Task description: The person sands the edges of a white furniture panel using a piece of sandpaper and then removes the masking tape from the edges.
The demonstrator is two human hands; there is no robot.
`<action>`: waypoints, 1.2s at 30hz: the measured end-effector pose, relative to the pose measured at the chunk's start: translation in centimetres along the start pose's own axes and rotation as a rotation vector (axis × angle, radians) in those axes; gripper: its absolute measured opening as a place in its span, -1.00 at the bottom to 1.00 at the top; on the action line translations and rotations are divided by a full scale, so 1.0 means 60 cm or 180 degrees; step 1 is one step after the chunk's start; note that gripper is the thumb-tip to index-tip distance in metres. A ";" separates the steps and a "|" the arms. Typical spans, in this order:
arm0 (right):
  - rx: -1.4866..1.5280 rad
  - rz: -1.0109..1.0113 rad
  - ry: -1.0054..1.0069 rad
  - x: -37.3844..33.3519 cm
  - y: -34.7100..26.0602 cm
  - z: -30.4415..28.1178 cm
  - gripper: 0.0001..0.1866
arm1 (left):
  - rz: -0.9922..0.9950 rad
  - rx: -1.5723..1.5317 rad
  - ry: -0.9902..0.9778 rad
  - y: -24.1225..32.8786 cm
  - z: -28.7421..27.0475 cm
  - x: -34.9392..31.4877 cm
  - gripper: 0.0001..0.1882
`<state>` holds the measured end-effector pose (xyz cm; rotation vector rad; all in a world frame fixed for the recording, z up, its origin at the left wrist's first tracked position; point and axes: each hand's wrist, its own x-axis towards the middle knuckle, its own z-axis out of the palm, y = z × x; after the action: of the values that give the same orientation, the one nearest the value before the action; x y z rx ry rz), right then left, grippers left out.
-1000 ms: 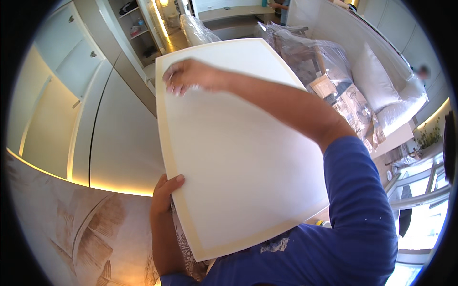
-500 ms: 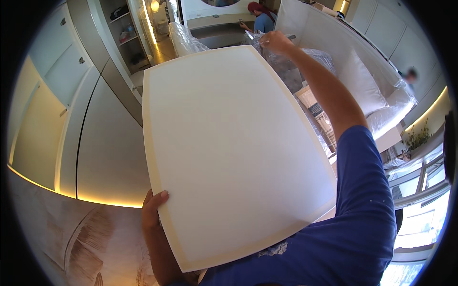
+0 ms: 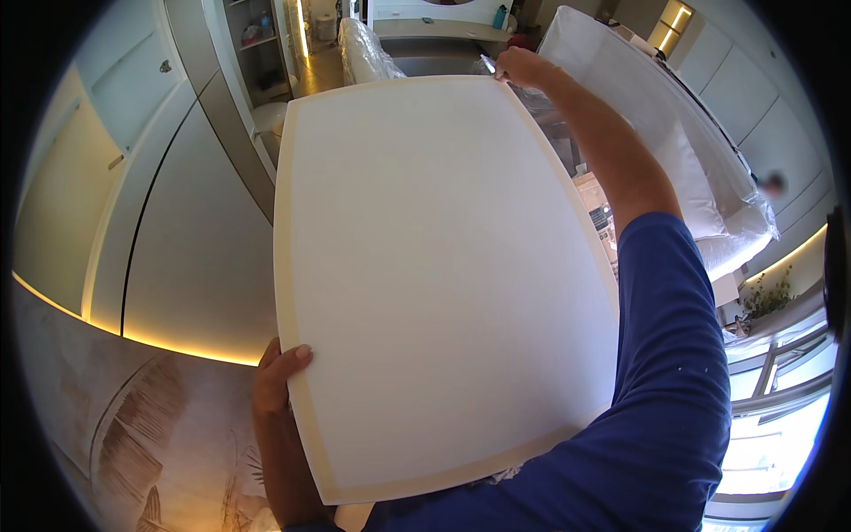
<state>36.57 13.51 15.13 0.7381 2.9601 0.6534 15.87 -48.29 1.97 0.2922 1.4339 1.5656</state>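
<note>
Panel [image 3: 434,275], large and white with a cream border [image 3: 317,434] along its sides, stands tilted in front of the person, filling the middle of the view from near the top down to the torso. The left hand [image 3: 282,379] is clamped on its left edge, low down: the thumb lies on the white face, the other fingers go behind. The right hand [image 3: 525,71] reaches across to the upper right corner, fingers curled together beside a small pale piece [image 3: 487,64]; whether they grip the corner or that piece, I cannot tell. The blue sleeve [image 3: 669,293] overlaps the panel's lower right edge, and the bottom edge meets the shirt.

On the left, a cabinet front [image 3: 204,239] appears right up against the panel's edge, with a glowing strip [image 3: 191,349] beneath it; the depth between cannot be judged. On the right, plastic-wrapped furniture [image 3: 612,84] and a printed carton [image 3: 596,206] crowd the view beside the panel. Beyond the top edge, a table [image 3: 443,31] stands well apart, with wrapped plastic [image 3: 363,55] nearer.
</note>
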 end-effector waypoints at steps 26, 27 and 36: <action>-0.0061 -0.0058 0.0139 -0.023 -0.005 0.029 -0.79 | 0.0121 0.0065 -0.0053 0.005 -0.004 -0.002 -0.49; -0.0174 -0.0030 0.0145 -0.025 -0.010 0.033 -0.80 | 0.0142 0.0090 -0.0080 0.006 -0.005 -0.001 -0.50; -0.0135 0.0057 0.0526 -0.037 -0.016 0.062 -0.76 | 0.0194 0.0140 -0.0315 0.009 -0.005 0.004 -0.64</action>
<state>38.58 13.20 11.19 0.7429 3.0790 0.8141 15.27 -48.23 2.28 0.4372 1.3951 1.5480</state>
